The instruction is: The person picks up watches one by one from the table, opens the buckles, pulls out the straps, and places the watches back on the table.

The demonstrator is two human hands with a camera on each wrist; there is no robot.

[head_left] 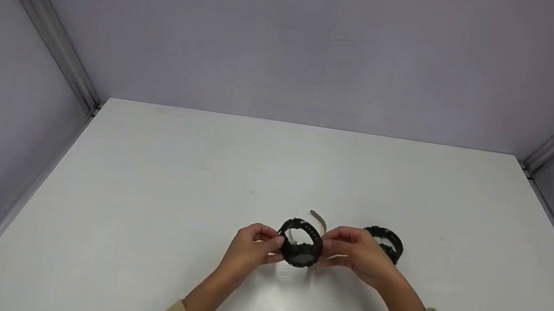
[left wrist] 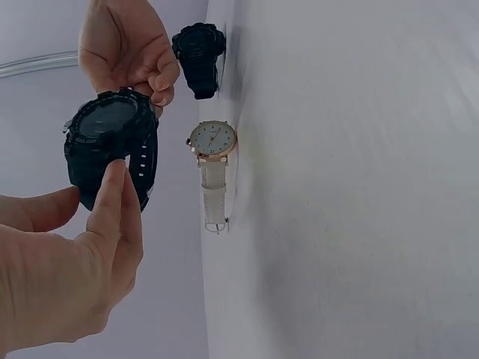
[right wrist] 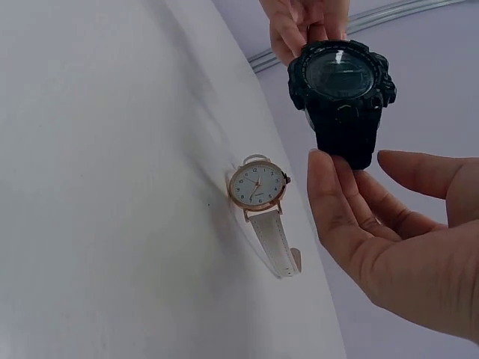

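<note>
Black watch (head_left: 301, 244) pinched between both hands, above the table's (head_left: 141, 184) near middle.

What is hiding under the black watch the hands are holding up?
Under the held black watch a white-strapped watch with a gold rim lies on the white table. From the head view the watch and hands cover its face; only a strap tip shows.

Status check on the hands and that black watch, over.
Left hand and right hand both pinch the black watch, lifted off table. White-strap watch and second black watch lie beyond; nothing obstructing.
</note>
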